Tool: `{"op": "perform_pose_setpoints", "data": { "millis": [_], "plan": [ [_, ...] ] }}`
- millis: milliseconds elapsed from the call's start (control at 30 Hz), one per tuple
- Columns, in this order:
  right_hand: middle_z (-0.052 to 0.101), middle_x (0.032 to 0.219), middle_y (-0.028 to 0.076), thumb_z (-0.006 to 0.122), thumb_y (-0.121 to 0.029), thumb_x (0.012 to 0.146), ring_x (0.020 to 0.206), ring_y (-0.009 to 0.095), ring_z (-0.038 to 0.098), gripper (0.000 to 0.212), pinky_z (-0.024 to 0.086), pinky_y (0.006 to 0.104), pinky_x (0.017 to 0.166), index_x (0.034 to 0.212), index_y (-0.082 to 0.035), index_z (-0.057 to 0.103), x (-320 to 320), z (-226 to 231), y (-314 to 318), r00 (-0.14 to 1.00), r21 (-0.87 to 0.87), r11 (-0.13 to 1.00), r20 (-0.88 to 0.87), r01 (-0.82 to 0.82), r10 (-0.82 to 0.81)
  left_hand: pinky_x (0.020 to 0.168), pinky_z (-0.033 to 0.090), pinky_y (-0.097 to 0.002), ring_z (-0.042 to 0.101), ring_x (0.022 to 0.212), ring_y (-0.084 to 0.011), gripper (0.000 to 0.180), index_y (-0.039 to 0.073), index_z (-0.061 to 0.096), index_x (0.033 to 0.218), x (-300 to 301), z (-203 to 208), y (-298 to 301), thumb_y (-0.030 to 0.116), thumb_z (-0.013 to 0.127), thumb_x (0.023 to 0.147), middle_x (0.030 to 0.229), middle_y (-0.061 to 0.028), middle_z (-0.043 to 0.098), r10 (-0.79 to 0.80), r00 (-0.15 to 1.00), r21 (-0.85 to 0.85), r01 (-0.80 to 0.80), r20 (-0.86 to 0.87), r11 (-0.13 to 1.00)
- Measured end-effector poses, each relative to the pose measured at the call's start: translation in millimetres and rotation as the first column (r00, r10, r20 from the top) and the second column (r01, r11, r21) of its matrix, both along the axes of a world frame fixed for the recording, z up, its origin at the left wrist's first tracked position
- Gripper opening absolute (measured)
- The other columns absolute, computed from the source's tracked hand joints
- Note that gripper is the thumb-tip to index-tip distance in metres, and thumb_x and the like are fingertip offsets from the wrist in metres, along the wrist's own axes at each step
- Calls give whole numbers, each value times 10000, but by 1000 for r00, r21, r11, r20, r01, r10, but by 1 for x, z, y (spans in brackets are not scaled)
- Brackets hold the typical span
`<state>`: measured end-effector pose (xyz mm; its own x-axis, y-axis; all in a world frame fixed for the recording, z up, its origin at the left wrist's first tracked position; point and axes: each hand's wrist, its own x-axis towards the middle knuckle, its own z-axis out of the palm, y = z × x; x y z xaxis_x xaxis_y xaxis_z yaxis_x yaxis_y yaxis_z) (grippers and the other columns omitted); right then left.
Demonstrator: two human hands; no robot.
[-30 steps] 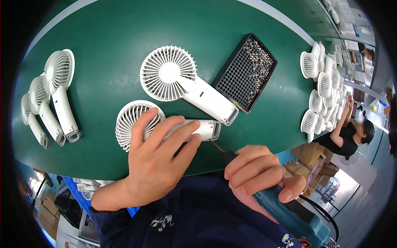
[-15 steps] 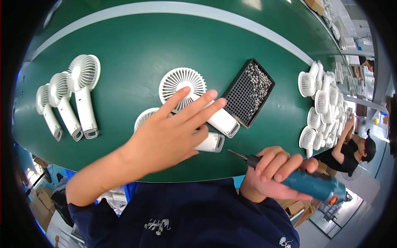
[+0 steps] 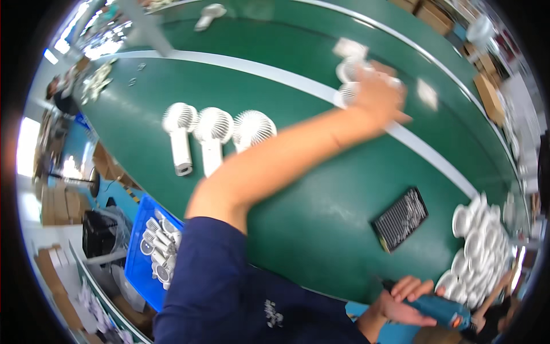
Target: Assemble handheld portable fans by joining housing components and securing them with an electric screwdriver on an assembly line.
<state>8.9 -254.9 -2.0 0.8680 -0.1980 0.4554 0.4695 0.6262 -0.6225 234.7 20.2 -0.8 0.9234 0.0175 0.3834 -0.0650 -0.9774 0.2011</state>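
Writing: small pale embroidery (image 3: 273, 314) on chest of navy shirt (image 3: 200, 269), too blurred to read. Counts: 3 white handheld fans (image 3: 213, 123) in a row on green table (image 3: 321, 212), heads away from the person, rightmost one's handle hidden behind L forearm (image 3: 286, 157); 1 more white fan (image 3: 211, 14) far off, beyond white stripe (image 3: 240, 64); min. 2 fan heads (image 3: 348, 92) at the stripe, right by L hand (image 3: 378, 94); 1 elec. screwdriver (image 3: 438, 309), teal body w/ dark nose; 1 black tray (image 3: 389, 228); big fan pile (image 3: 475, 252) at R, overlapping too much to count. L hand: out across table, blurred & partly hiding the fans there, can't tell if gripping or just touching. R hand (image 3: 405, 301): fingers curled round screwdriver near table's near edge, tip pointing up-L. Containers: tray sits askew on table, R of centre, w/ small silvery pcs inside, blurred; blue bin (image 3: 136, 275), L of the person & beside table edge, holds jumbled white fans (image 3: 161, 243), exact qty unclear.
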Motion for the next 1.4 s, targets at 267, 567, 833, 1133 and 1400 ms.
{"op": "perform_pose_setpoints", "data": {
  "millis": [267, 567, 833, 1133, 1400],
  "plan": [
    [461, 674, 93, 437, -631, 949, 400, 169, 431, 663, 418, 282, 350, 1203, -24, 354, 19, -10, 8, 990, 16, 993, -75, -121, 122, 1047, 348, -531, 490, 1254, -335, 489, 125, 608, 1170, -210, 59, 47, 287, 760, 733, 1319, -138, 530, -218, 976, -25, 219, 17, 975],
    [481, 674, 65, 449, -727, 889, 436, 172, 460, 703, 403, 287, 383, 1214, -109, 375, 29, 1, 10, 980, 9, 989, -134, -150, 150, 1153, -9, -608, 142, 1483, -386, 678, 248, 543, 1397, -274, 9, 166, 676, 443, 880, 1581, -152, 270, -44, 891, 198, 148, -452, 969],
    [541, 785, 115, 423, -825, 816, 579, 237, 552, 880, 479, 391, 555, 1339, -123, 332, 72, 28, -1, 977, -240, 960, 120, -147, 179, 1143, -7, -609, 131, 1494, -348, 609, 138, 498, 1406, -252, 9, 47, 502, 486, 918, 1600, -147, 221, 75, 901, 193, 10, -428, 981],
    [515, 741, 76, 329, -823, 853, 483, 190, 513, 858, 455, 338, 454, 1331, -110, 352, 84, -4, -5, 985, -209, 969, 79, -131, 150, 998, 79, -777, 90, 1414, -562, 701, 130, 489, 1405, -242, 22, -71, 390, 727, 799, 1567, -268, 166, -47, 882, -67, 18, -469, 998],
    [532, 716, 118, 363, -876, 781, 481, 208, 507, 937, 467, 334, 437, 1293, -92, 350, 87, -13, 3, 979, -102, 979, 84, -179, 187, 1112, 260, -575, 378, 1380, -353, 539, 81, 585, 1284, -200, 28, -52, 200, 728, 778, 1458, -105, 453, -525, 784, -216, 479, -332, 851]
  ]
}}
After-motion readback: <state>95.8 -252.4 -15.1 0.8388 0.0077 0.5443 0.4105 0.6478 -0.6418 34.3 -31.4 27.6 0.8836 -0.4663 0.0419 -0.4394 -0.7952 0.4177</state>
